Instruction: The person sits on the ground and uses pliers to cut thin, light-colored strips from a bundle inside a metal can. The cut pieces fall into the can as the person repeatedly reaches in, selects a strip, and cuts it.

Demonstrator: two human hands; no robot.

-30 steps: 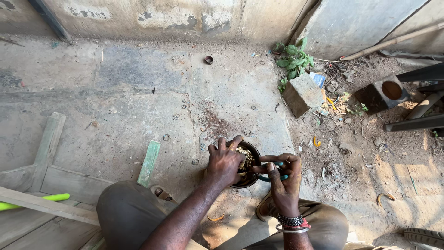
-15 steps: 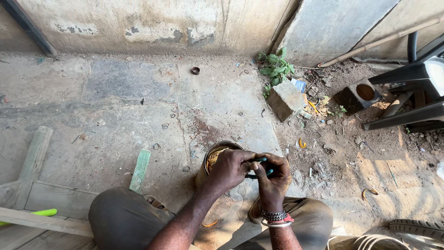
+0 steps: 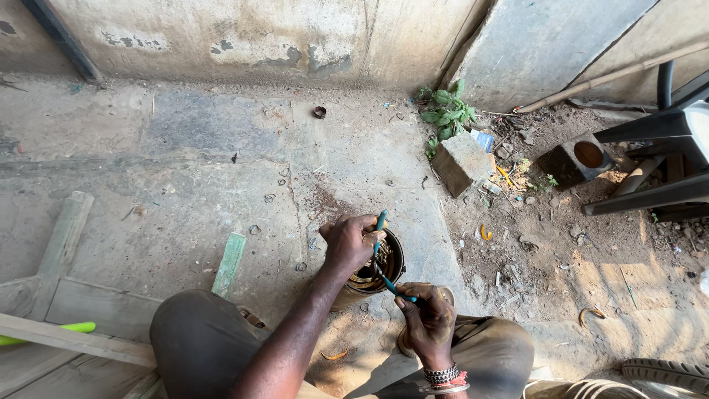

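Pliers (image 3: 384, 258) with teal handles: left hand (image 3: 348, 244) and right hand (image 3: 428, 321) each clamp fingers on one handle, spreading them over the round can (image 3: 380, 270).

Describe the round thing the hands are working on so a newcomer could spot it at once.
On the concrete floor, just ahead of the person's knees, stands a dark round metal casing packed with coppery wire. The left hand rests on its rim; nothing else nearby is ring-shaped with wire inside.
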